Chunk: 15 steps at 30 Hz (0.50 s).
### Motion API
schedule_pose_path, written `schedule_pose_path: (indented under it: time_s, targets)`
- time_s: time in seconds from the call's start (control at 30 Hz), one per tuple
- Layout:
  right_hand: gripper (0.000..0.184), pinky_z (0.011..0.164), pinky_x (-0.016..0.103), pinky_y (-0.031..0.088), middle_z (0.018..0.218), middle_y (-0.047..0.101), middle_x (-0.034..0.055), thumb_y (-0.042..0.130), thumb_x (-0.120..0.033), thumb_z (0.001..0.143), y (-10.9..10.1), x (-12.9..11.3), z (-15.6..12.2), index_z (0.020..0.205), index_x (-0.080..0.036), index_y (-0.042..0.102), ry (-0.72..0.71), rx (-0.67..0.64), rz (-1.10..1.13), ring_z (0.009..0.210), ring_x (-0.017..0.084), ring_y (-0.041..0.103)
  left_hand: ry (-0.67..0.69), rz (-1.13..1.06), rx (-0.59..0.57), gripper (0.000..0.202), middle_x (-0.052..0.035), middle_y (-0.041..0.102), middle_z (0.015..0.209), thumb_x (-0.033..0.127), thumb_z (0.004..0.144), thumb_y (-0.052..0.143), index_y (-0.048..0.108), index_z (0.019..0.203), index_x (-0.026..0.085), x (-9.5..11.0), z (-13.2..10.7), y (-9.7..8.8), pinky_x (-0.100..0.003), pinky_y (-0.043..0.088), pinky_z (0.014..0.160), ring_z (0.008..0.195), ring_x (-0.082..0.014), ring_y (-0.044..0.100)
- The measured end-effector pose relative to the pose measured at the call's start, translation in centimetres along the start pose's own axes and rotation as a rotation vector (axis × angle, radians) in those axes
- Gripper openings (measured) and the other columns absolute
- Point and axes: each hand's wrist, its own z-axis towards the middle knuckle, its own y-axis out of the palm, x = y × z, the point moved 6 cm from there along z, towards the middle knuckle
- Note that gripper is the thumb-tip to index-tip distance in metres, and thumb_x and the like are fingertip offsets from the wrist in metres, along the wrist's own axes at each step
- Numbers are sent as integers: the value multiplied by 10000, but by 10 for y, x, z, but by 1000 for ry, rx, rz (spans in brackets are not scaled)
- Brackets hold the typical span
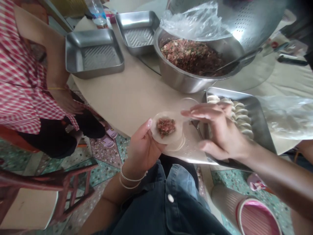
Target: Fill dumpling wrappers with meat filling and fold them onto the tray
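Note:
My left hand (146, 146) holds a round dumpling wrapper (178, 125) with a lump of meat filling (165, 126) in its middle. The thumb lies on the wrapper's left edge and the fingers support it from below. To the right, my right hand (217, 130) hovers with thumb and fingers apart, nothing between them. It partly covers a metal tray (262, 130) with rows of folded dumplings (243, 119). Below the wrapper, more wrappers (180, 145) lie at the table edge. Part of a spoon-like metal utensil (197, 129) shows beside my right fingers.
A large metal bowl (186, 83) of meat filling, with a long-handled utensil in it, stands behind. Two metal trays (95, 71) (144, 49) sit at the left. Plastic bags (288, 114) lie right. A person in a checked shirt (19, 75) is at left; a bin (230, 202) stands below.

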Motion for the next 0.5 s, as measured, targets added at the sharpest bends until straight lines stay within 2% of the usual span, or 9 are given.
schedule_pose_path:
  time_s: [0.2,0.33,0.4,0.5]
  targets:
    - [542,901,408,304,1218,635,123,323,-599,954,4,-18,1,1263,-158,377,-11,0,64,1135,232,587,-105,-17,-112,475,-113,746,1065,295,999,281,713,1060,106,-16,-3,10,-426,370,1138,1254,-250,571]
    - [568,942,398,311,1227,634,99,274,-627,956,10,-24,10,1295,-177,345,-58,-73,166,1187,210,556,-160,-1,-162,499,-106,736,1110,300,1004,248,706,1096,125,-20,-8,12,-427,348,1150,1283,-246,547]
    - [586,933,403,321,1220,630,102,245,-640,954,6,-19,13,1287,-171,356,-38,-52,162,1174,217,556,-136,9,-149,501,-97,746,1083,308,1002,254,714,1081,124,-16,-9,9,-408,357,1147,1267,-240,561]
    - [580,864,415,333,1103,658,104,194,-628,962,4,7,13,1212,-162,434,119,-22,36,1086,242,582,-56,31,-86,489,-90,747,1085,336,994,285,712,1088,117,-7,-9,4,-395,354,1151,1259,-240,566]
